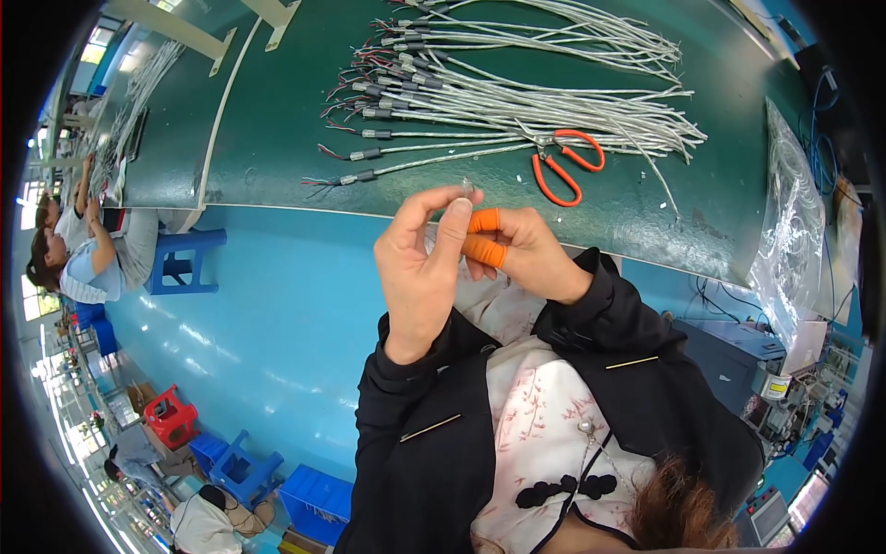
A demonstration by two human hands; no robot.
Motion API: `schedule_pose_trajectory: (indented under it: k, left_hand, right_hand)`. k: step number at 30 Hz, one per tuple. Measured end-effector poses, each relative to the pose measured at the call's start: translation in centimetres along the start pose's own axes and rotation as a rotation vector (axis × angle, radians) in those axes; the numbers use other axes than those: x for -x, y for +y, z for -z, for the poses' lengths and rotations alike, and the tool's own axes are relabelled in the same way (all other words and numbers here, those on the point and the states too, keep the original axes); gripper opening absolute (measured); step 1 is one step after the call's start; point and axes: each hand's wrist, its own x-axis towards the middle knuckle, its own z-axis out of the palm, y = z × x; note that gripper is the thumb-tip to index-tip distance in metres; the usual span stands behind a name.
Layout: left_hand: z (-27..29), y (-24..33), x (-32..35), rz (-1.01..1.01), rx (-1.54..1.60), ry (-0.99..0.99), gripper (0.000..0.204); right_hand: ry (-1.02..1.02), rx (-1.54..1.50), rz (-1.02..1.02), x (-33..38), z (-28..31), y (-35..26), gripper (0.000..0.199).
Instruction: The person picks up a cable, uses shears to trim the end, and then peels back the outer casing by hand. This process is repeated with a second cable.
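Observation:
My left hand [423, 263] is raised at the table's near edge, thumb and index finger pinched. From its fingertips pokes a small silvery piece with a reddish tip [468, 187], which looks like a cable end. My right hand [531, 254] meets it from the right, with orange finger covers [485, 236] on two fingers. Its fingers are closed together, and whatever they hold is hidden. Just beyond lie the red-handled scissors [560, 164], blades apart, across the ends of several cables. A big bundle of silvery cables [554, 97] with grey sleeves and thin stripped wires stretches over the green table [277, 120].
Clear plastic sheeting [787, 231] hangs at the table's right end, beside blue cords. Metal brackets [221, 51] stand at the far left. Small white scraps lie near the scissors. Co-workers [83, 240] sit further left, by a blue stool [185, 260].

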Motion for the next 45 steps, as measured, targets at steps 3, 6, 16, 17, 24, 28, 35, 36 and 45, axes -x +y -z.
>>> schedule_pose_trajectory:
  k: [3,6,16,17,24,28,35,36,45]
  left_hand:
    - [0.1,-0.9,-0.6,-0.029,0.120,0.005,0.013]
    - [0.9,-1.8,-1.1,-0.033,0.255,0.010,0.014]
    - [1.3,-1.4,-1.7,0.137,0.599,-0.037,0.018]
    - [1.3,-1.4,-1.6,0.137,0.598,-0.036,0.018]
    - [1.3,-1.2,-1.5,0.090,0.475,-0.055,0.022]
    - [1.2,-1.7,-1.3,0.033,0.398,-0.056,0.021]
    - [-0.2,-1.6,-0.9,-0.065,0.188,-0.017,0.019]
    - [-0.2,-1.5,-0.8,-0.089,0.150,-0.006,0.019]
    - [-0.5,-1.4,-0.3,-0.148,0.001,-0.011,0.018]
  right_hand:
    - [0.179,0.377,0.203,0.1,0.2,-0.5,0.016]
    - [0.402,0.836,0.374,0.2,1.7,-1.8,0.024]
    - [0.608,1.655,0.374,0.8,7.5,-2.1,0.034]
    - [0.581,1.678,0.354,0.8,7.6,-2.0,0.034]
    - [0.584,1.418,0.324,1.9,8.1,-2.3,0.037]
    - [0.555,1.069,0.358,2.7,6.5,-4.8,0.043]
    - [0.323,1.029,0.424,2.7,4.3,-7.2,0.051]
    - [0.291,1.056,0.437,2.6,4.0,-7.4,0.050]
    - [0.208,1.170,0.457,2.6,3.4,-7.6,0.046]
